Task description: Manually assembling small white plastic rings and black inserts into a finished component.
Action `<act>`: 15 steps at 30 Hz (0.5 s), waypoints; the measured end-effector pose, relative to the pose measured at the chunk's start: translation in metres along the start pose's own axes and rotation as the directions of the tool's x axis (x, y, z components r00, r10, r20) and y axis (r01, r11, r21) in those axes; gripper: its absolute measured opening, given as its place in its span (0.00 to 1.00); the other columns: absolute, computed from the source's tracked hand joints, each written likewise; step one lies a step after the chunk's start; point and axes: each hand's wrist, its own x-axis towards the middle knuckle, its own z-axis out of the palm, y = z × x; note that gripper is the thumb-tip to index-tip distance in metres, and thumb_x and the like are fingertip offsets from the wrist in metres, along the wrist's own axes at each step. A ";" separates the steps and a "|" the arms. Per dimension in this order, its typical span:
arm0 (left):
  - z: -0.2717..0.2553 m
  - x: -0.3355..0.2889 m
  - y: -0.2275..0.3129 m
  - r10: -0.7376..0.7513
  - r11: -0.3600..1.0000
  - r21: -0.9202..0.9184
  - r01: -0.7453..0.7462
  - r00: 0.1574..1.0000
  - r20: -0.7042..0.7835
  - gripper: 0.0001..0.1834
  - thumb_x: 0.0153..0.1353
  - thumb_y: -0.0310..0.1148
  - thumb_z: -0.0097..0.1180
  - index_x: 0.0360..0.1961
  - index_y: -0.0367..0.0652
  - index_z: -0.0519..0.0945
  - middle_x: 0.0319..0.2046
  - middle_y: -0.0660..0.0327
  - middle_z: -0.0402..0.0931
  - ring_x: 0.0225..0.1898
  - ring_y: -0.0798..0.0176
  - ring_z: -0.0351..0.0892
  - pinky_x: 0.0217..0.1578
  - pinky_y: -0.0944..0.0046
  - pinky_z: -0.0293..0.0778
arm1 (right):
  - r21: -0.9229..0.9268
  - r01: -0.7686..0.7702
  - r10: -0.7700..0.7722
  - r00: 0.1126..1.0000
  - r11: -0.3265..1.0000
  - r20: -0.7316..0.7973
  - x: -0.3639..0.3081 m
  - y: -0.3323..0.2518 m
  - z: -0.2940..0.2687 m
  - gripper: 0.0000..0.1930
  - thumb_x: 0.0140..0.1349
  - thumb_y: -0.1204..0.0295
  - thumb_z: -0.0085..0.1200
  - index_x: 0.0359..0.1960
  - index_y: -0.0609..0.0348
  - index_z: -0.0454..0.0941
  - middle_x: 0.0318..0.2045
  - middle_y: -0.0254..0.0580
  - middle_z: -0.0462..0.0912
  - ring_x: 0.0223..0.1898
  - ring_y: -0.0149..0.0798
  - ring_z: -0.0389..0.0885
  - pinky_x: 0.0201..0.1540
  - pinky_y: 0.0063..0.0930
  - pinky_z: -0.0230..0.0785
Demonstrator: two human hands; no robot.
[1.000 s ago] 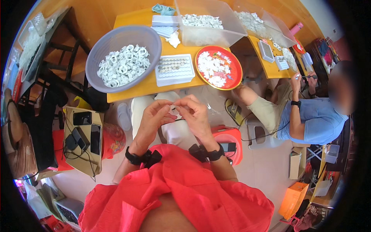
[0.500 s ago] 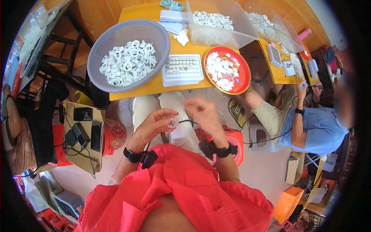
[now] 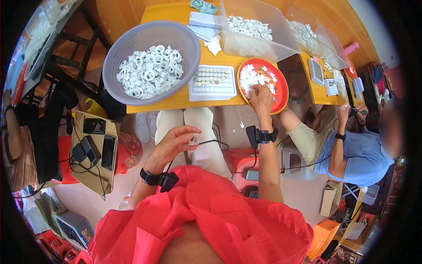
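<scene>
My left hand point(image 3: 177, 141) is in front of my lap, pinching a small translucent white plastic part point(image 3: 194, 139) between thumb and fingers. Out over the red round tray point(image 3: 283, 96), my right hand point(image 3: 261, 97) reaches down with its fingers drawn together among small white pieces point(image 3: 251, 75). What those fingertips hold, if anything, is hidden. Left of the tray lies a white compartment tray point(image 3: 212, 94) with rows of round silvery pieces point(image 3: 210, 79). A large grey basket point(image 3: 115, 75) heaped with white plastic ring-shaped parts point(image 3: 151, 72) stands further left.
A clear plastic bin point(image 3: 281, 49) of white parts stands behind the red tray, near stacked white trays point(image 3: 205, 19). To the right sits a person in a blue shirt point(image 3: 365, 149), working with both hands. A cardboard box point(image 3: 83, 174) holding phones and cables is at my left.
My right hand has moved from beside my left hand, forward and right, into the red tray. My left hand keeps the plastic part. The view has shifted slightly.
</scene>
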 end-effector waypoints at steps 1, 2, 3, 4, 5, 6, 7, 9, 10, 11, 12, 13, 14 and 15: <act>0.000 0.000 0.000 0.003 1.000 -0.006 -0.003 1.000 -0.008 0.13 0.59 0.29 0.49 0.45 0.35 0.72 0.39 0.62 0.73 0.37 0.70 0.74 0.39 0.69 0.75 | 0.001 0.001 -0.001 1.000 1.000 0.001 0.000 0.001 0.002 0.09 0.44 0.76 0.57 0.30 0.62 0.78 0.28 0.54 0.75 0.33 0.53 0.75 0.37 0.39 0.67; 0.000 0.000 0.000 0.002 1.000 -0.007 -0.003 1.000 -0.007 0.13 0.59 0.29 0.49 0.45 0.35 0.72 0.39 0.62 0.73 0.37 0.70 0.74 0.39 0.69 0.75 | 0.025 0.002 -0.002 1.000 1.000 -0.010 -0.001 0.002 0.003 0.10 0.44 0.76 0.57 0.30 0.62 0.77 0.29 0.53 0.75 0.33 0.52 0.75 0.36 0.39 0.67; 0.000 0.000 0.000 -0.007 1.000 0.000 0.007 1.000 -0.004 0.13 0.59 0.29 0.49 0.45 0.35 0.73 0.38 0.62 0.73 0.37 0.70 0.75 0.39 0.69 0.75 | 0.049 0.004 -0.003 1.000 0.999 -0.022 -0.001 0.004 0.004 0.10 0.43 0.77 0.56 0.30 0.62 0.77 0.29 0.53 0.75 0.33 0.52 0.75 0.36 0.39 0.67; 0.000 0.000 0.000 -0.016 1.000 0.008 0.016 1.000 0.000 0.14 0.59 0.30 0.49 0.45 0.35 0.73 0.37 0.62 0.74 0.36 0.70 0.75 0.39 0.70 0.75 | 0.047 0.003 -0.001 1.000 0.999 -0.022 -0.001 0.005 0.002 0.10 0.43 0.77 0.56 0.30 0.62 0.77 0.29 0.53 0.75 0.33 0.52 0.75 0.36 0.39 0.67; 0.000 0.000 0.001 -0.016 1.000 0.007 0.016 1.000 -0.001 0.14 0.59 0.30 0.49 0.45 0.35 0.73 0.37 0.62 0.74 0.36 0.70 0.75 0.39 0.70 0.75 | 0.067 -0.011 0.011 1.000 0.998 -0.006 -0.001 0.006 0.001 0.10 0.44 0.76 0.56 0.31 0.62 0.77 0.28 0.52 0.75 0.33 0.51 0.75 0.36 0.39 0.67; 0.001 0.000 0.002 -0.013 1.000 0.007 0.013 1.000 0.003 0.14 0.60 0.30 0.49 0.45 0.35 0.73 0.36 0.63 0.74 0.35 0.70 0.75 0.39 0.70 0.75 | 0.086 -0.024 0.024 1.000 0.996 0.010 -0.001 0.006 -0.001 0.10 0.44 0.76 0.57 0.31 0.62 0.76 0.28 0.51 0.74 0.32 0.50 0.75 0.36 0.39 0.67; 0.001 0.000 0.002 -0.009 1.000 0.008 0.009 1.000 0.007 0.14 0.60 0.31 0.49 0.45 0.36 0.73 0.35 0.63 0.74 0.35 0.71 0.75 0.39 0.70 0.75 | 0.085 -0.024 0.023 1.000 0.996 0.010 -0.003 0.005 -0.002 0.10 0.44 0.76 0.57 0.31 0.62 0.76 0.28 0.51 0.74 0.32 0.50 0.75 0.36 0.39 0.67; 0.000 0.000 0.000 -0.005 1.000 0.004 0.005 1.000 -0.006 0.14 0.60 0.31 0.49 0.45 0.36 0.73 0.35 0.63 0.74 0.35 0.71 0.75 0.39 0.70 0.75 | 0.096 0.058 -0.048 0.994 0.994 -0.101 -0.005 -0.009 -0.011 0.09 0.45 0.76 0.56 0.31 0.62 0.76 0.28 0.48 0.74 0.31 0.47 0.75 0.34 0.38 0.67; -0.001 0.000 -0.001 -0.004 1.000 0.003 0.004 1.000 -0.015 0.14 0.60 0.32 0.49 0.45 0.36 0.73 0.35 0.63 0.74 0.35 0.72 0.75 0.39 0.70 0.75 | 0.097 0.061 -0.052 0.994 0.993 -0.099 -0.004 -0.018 -0.012 0.09 0.45 0.76 0.56 0.31 0.62 0.76 0.28 0.48 0.74 0.31 0.47 0.75 0.34 0.38 0.67; -0.001 -0.001 -0.001 -0.001 1.000 0.002 0.001 1.000 -0.021 0.14 0.60 0.32 0.49 0.45 0.36 0.73 0.35 0.63 0.74 0.35 0.72 0.75 0.39 0.70 0.75 | 0.154 0.083 -0.067 0.992 0.985 -0.108 -0.005 -0.028 -0.012 0.09 0.46 0.76 0.56 0.31 0.62 0.76 0.27 0.47 0.74 0.29 0.45 0.76 0.33 0.36 0.67; 0.000 0.000 -0.001 0.004 1.000 -0.003 -0.004 1.000 -0.023 0.15 0.59 0.33 0.50 0.45 0.36 0.72 0.36 0.61 0.74 0.35 0.70 0.76 0.37 0.71 0.76 | 0.205 0.102 -0.078 0.990 0.973 -0.122 -0.005 -0.037 -0.014 0.08 0.46 0.76 0.56 0.31 0.61 0.77 0.26 0.46 0.74 0.28 0.44 0.76 0.32 0.35 0.67; 0.001 0.000 -0.002 0.009 1.000 -0.007 -0.010 1.000 -0.026 0.16 0.59 0.34 0.51 0.45 0.35 0.72 0.36 0.59 0.75 0.36 0.68 0.77 0.36 0.71 0.76 | 0.205 0.102 -0.078 0.989 0.973 -0.123 -0.006 -0.049 -0.014 0.08 0.46 0.76 0.56 0.31 0.61 0.77 0.26 0.46 0.74 0.28 0.44 0.76 0.32 0.35 0.67; 0.001 0.000 -0.002 0.009 1.000 -0.005 -0.009 1.000 -0.024 0.16 0.59 0.34 0.51 0.45 0.35 0.72 0.36 0.59 0.75 0.36 0.68 0.77 0.36 0.71 0.76 | 0.255 0.146 -0.117 0.985 0.956 -0.124 -0.007 -0.060 -0.013 0.08 0.46 0.76 0.56 0.30 0.61 0.77 0.26 0.46 0.74 0.27 0.43 0.76 0.31 0.34 0.67; 0.000 0.000 -0.002 0.010 1.000 -0.010 -0.010 1.000 -0.018 0.16 0.59 0.34 0.51 0.45 0.35 0.72 0.36 0.59 0.75 0.36 0.68 0.77 0.36 0.71 0.76 | 0.305 0.189 -0.156 0.979 0.933 -0.128 -0.007 -0.069 -0.011 0.08 0.46 0.76 0.56 0.30 0.61 0.77 0.26 0.45 0.74 0.26 0.42 0.76 0.31 0.33 0.67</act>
